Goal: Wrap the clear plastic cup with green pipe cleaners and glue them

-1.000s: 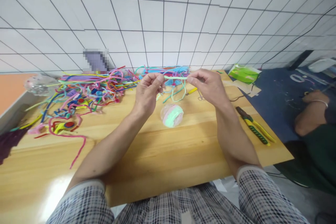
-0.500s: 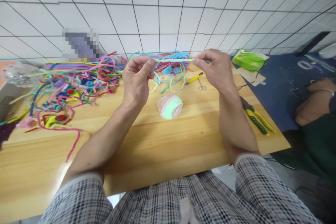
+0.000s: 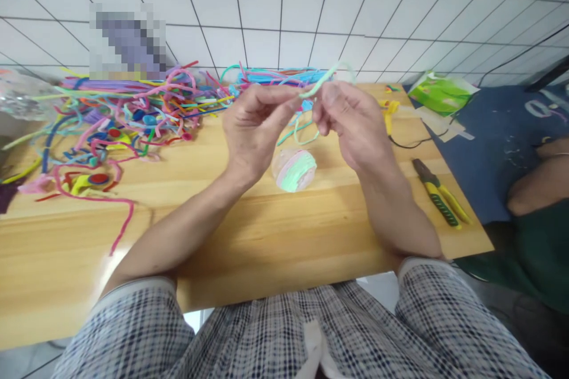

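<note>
Above the table, a pale green pipe cleaner is bent in a curve between my two hands. The thumb and forefinger of my left hand pinch one end of it. My right hand, close beside, has its fingers closed around another stretch, and a blurred loop rises behind them. Below the hands rests a clear ball, partly covered with pink and mint green bands. Behind it lie curved pieces of pipe cleaner, partly hidden by my fingers.
A heap of coloured pipe cleaners spreads over the left and back of the table. Pliers with yellow and green handles lie at the right. A green packet stands behind them. Another person's arm is at far right.
My hands have come closer together, and the pipe cleaner, stretched straight before, is now bent into a curve. The view has shifted slightly. The ball stays on the table.
</note>
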Motion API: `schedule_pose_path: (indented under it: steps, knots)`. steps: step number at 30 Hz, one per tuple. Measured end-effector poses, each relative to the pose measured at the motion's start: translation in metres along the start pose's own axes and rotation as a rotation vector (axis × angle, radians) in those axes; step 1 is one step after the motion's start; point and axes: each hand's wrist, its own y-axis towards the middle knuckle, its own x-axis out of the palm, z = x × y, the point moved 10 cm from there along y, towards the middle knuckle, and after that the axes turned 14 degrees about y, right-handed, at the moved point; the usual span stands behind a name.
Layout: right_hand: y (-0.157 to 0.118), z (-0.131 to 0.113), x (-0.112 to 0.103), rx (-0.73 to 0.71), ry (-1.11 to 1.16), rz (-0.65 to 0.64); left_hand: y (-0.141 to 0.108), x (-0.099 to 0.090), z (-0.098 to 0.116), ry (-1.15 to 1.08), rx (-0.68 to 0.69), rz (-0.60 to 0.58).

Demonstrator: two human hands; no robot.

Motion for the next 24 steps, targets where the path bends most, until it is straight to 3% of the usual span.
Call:
schedule_pose_path:
  steps: [3, 6, 9, 12, 14, 16, 20, 22, 24]
  knots:
    - [0.005, 0.014, -0.006, 0.017, 0.011, 0.052, -0.009, 0.01, 0.009, 0.032, 0.066, -0.082]
    - [0.007, 0.021, -0.009, 0.009, -0.049, 0.043, -0.013, 0.017, 0.011, 0.073, 0.046, -0.155]
    - [0.012, 0.023, -0.017, -0.005, -0.076, 0.033, -0.01, 0.021, -0.001, 0.096, -0.1, -0.186]
    - [0.021, 0.024, -0.032, -0.007, -0.06, 0.059, -0.004, 0.019, -0.029, 0.105, -0.286, -0.23]
    - [0.027, 0.026, -0.039, -0.003, -0.038, 0.052, 0.001, 0.023, -0.042, 0.199, -0.275, -0.375]
    - [0.031, 0.028, -0.041, -0.004, -0.004, 0.024, 0.001, 0.03, -0.054, 0.373, -0.201, -0.604]
    - [0.034, 0.032, -0.037, -0.003, 0.077, -0.015, -0.023, 0.04, -0.077, 0.717, -0.126, -1.038]
    - [0.034, 0.034, -0.033, 0.003, 0.108, -0.031, -0.037, 0.042, -0.081, 0.81, -0.115, -1.16]
    - [0.034, 0.036, -0.029, 0.006, 0.122, -0.053, -0.047, 0.042, -0.082, 0.849, -0.113, -1.21]
